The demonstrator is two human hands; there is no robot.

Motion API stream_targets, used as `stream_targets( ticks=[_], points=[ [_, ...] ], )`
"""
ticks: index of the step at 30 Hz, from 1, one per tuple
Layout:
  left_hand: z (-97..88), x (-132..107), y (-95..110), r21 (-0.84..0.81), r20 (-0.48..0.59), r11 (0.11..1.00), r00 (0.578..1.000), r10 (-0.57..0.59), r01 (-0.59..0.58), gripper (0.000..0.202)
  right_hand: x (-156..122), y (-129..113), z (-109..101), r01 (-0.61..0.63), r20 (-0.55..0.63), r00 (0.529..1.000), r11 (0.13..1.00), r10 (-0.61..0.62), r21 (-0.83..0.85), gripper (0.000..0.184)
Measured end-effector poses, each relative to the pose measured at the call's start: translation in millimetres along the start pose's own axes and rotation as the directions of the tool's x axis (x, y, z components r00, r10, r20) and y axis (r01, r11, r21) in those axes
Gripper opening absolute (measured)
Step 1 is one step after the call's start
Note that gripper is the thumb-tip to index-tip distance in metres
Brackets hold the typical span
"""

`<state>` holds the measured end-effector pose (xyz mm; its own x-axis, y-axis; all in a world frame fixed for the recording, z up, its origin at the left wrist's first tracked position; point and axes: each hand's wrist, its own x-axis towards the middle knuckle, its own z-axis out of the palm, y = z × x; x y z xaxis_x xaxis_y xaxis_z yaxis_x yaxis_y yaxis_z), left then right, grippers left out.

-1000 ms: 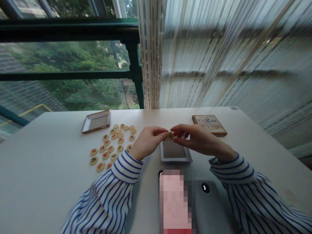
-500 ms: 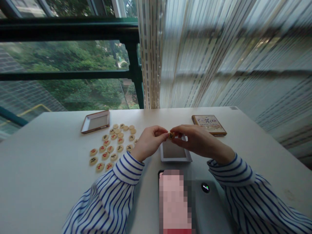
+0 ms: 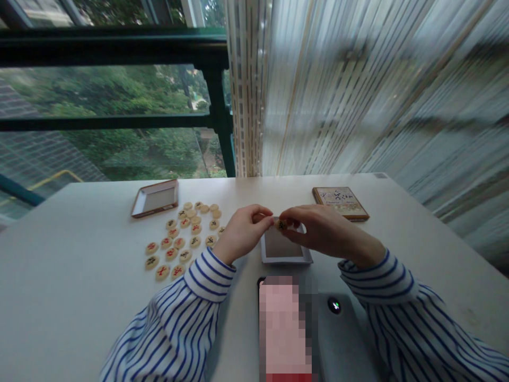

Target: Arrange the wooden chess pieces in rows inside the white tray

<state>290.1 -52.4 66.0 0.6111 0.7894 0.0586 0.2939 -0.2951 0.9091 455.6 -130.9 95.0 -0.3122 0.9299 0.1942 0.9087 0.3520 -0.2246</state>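
While both hover above the tray (image 3: 284,259), the left hand (image 3: 242,233) and right hand (image 3: 322,231) pinch one disc (image 3: 280,224) at fingertips, other fingers curled; looks light, hard, slick, so a rim grip suits.

Both arms wear long white sleeves with thin blue stripes, cuffs at the wrists; left hand (image 3: 240,232) and right hand (image 3: 324,231) bare.

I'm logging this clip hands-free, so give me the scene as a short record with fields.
Left hand: fingertips pinch one side of the game piece
Right hand: pinches its other side
Below hands: white tray, on the table
Left of hands: loose pieces, red and black marks; red-rimmed tray behind them
Right: printed box, flat
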Motion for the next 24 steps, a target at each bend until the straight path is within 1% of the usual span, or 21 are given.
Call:
stream_targets(
  ticks=[3,6,8,10,14,20,24],
  points=[
    [-2.8,1.4,-6.7,0.169,-0.065,0.985,0.997,0.045,-0.033,0.02,0.2,0.1,-0.2,-0.02,0.017,1.0,1.0,0.02,-0.015,0.021],
    [-4.2,0.4,-10.9,0.363,-0.115,0.931,0.991,0.07,-0.024,0.02,-0.2,1.9,-0.9,-0.035,0.043,0.998,0.999,0.037,-0.036,0.021],
    [-3.7,-1.3,-11.6,0.468,-0.118,0.884,0.991,0.066,-0.003,0.022,-1.2,3.8,-1.7,-0.044,0.062,0.997,0.998,0.047,-0.051,0.022],
    [-2.2,-3.0,-11.4,0.541,-0.093,0.841,0.994,0.049,0.009,0.026,-2.8,6.1,-2.6,-0.054,0.083,0.995,0.997,0.058,-0.051,0.023],
    [0.9,-4.6,-11.6,0.608,-0.027,0.794,0.999,0.034,-0.011,0.031,-6.5,11.0,-3.2,-0.082,0.137,0.987,0.996,0.086,-0.035,0.023],
    [1.6,-4.9,-15.5,0.623,0.025,0.781,0.999,0.025,-0.035,0.034,-8.2,14.1,-3.1,-0.123,0.219,0.966,0.99,0.135,-0.066,0.022],
    [2.3,-4.5,-18.4,0.634,0.054,0.772,0.998,0.011,-0.043,0.037,-9.2,14.2,-3.2,-0.132,0.269,0.952,0.989,0.144,-0.064,0.021]
  ],
)
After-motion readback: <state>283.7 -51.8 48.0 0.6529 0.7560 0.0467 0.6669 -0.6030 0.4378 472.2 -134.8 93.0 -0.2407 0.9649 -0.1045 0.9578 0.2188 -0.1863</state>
